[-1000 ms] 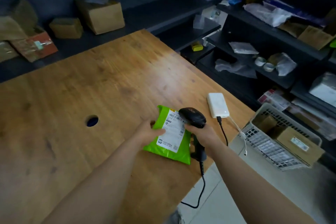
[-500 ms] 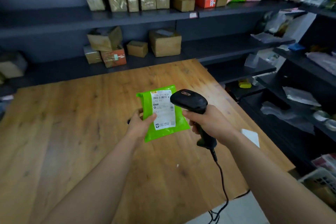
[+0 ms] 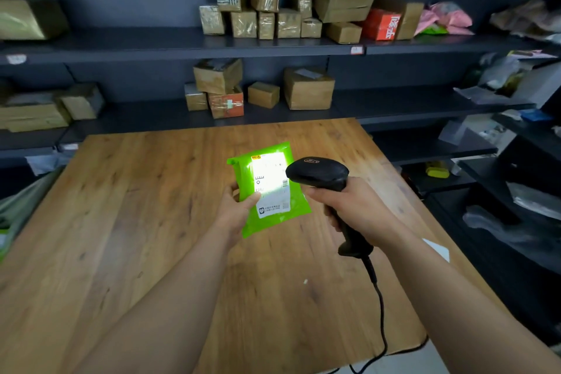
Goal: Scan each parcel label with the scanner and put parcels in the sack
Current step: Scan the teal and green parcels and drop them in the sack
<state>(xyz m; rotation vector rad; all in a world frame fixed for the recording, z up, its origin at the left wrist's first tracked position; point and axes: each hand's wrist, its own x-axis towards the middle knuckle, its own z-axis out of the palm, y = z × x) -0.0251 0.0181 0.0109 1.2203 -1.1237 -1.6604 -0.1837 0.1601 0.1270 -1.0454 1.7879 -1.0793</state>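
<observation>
Here the left hand holds the green parcel up above the wooden table. The thumb lies across the front at the parcel's lower left edge, and the other fingers are behind it, out of sight. The parcel stands nearly upright, tilted a little, with its white label facing the person. Only the lower left part sits in the hand; most of the parcel rises above and to the right of the grip. A bright patch of light covers the upper half of the label and washes out the print there. The lower part shows a small logo and a square code.

The right hand is wrapped firmly round the handle of the black scanner. The scanner's head sits at the parcel's right edge and points left at the label. It seems to be just clear of the parcel, though this angle does not settle it. A black cable runs from the bottom of the handle down past the table's near edge.

Behind the table, dark shelves carry cardboard boxes, with an orange-red box among them. A small white object lies near the table's right edge, beside the right forearm.
</observation>
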